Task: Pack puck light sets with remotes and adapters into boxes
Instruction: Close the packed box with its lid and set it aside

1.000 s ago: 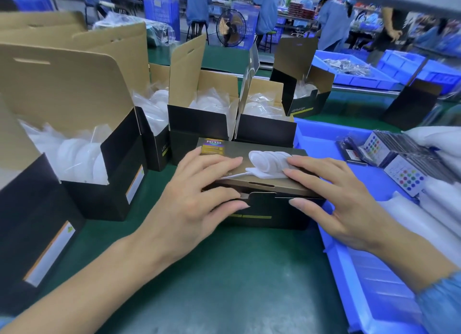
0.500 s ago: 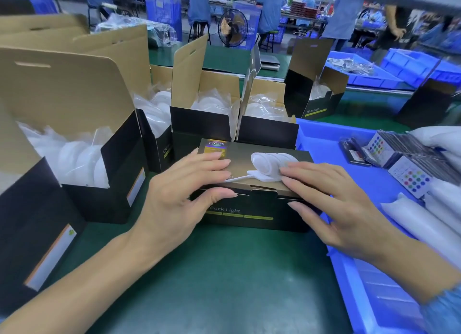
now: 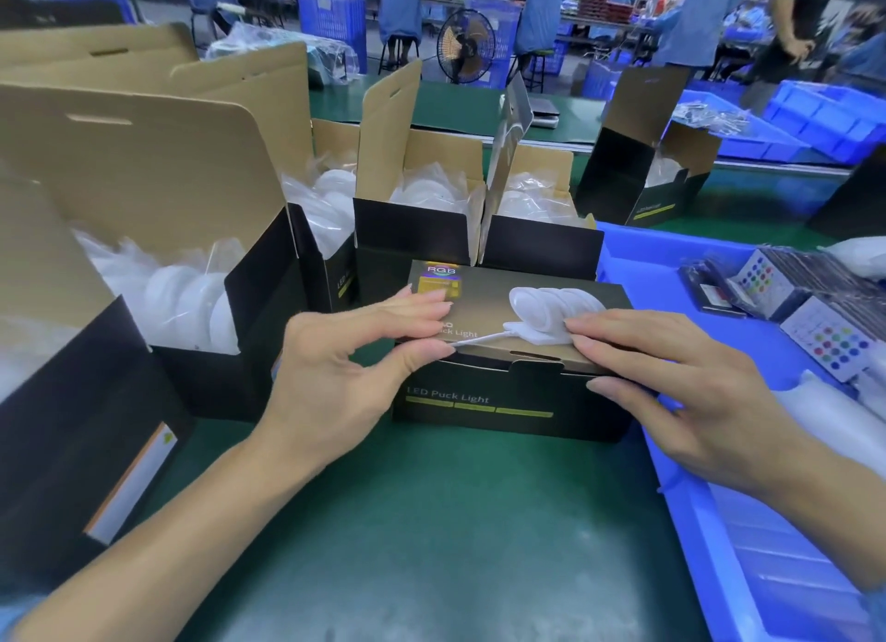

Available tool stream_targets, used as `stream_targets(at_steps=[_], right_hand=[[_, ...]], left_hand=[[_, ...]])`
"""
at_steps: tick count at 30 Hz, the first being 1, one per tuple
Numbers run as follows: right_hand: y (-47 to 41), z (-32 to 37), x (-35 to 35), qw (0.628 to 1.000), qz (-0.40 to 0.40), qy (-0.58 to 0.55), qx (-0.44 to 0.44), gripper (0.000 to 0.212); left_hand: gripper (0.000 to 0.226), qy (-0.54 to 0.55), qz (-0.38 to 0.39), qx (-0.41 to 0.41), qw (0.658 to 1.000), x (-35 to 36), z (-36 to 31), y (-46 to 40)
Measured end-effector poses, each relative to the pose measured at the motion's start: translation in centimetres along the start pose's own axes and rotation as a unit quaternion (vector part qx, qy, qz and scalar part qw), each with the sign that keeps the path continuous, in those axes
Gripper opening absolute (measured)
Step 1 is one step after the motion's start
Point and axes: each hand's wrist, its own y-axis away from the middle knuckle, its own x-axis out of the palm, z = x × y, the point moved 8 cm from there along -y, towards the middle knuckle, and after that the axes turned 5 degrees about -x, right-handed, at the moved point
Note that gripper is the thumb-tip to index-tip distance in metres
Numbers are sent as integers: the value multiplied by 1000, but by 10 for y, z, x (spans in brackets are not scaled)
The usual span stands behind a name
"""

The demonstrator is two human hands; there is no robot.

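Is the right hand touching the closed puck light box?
Touching. The head view shows the right hand with its fingers lying flat across the lid of the closed puck light box.

left hand [image 3: 335, 377] lifted partly off closed box [image 3: 513, 392] | lid tab now tucked

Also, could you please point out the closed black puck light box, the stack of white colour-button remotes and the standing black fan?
Closed black puck light box [image 3: 503, 399], head view, front face.
White colour-button remotes [image 3: 836, 341], head view, top remote's face.
Standing black fan [image 3: 467, 46], head view, grille centre.
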Motion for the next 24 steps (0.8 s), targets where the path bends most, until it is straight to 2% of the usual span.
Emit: stream_targets(at_steps=[4, 7, 13, 15, 17, 20, 24], right_hand=[[-1, 0, 1, 1000, -6, -13, 6, 30], [-1, 2, 1, 1000, 1, -7, 11, 31], [-9, 9, -4, 999, 3, 25, 30, 33], [-19, 14, 0, 999, 4, 23, 44, 34], [-29, 11, 9, 996, 23, -1, 89, 36], [-36, -3, 17, 983, 62, -54, 162, 44], [-38, -7, 19, 976, 89, -120, 156, 55]], left_hand=[[17, 7, 18, -27, 999, 0, 0, -9], [13, -18, 45, -9, 999, 1, -4, -10], [20, -35, 72, 13, 997, 1, -4, -8], [23, -34, 60, 4, 998, 2, -1, -6], [24, -35, 16, -12, 999, -1, 1, -4], [28, 28, -86, -112, 990, -13, 15, 3], [22, 69, -90, -171, 979, -8, 22, 8]])
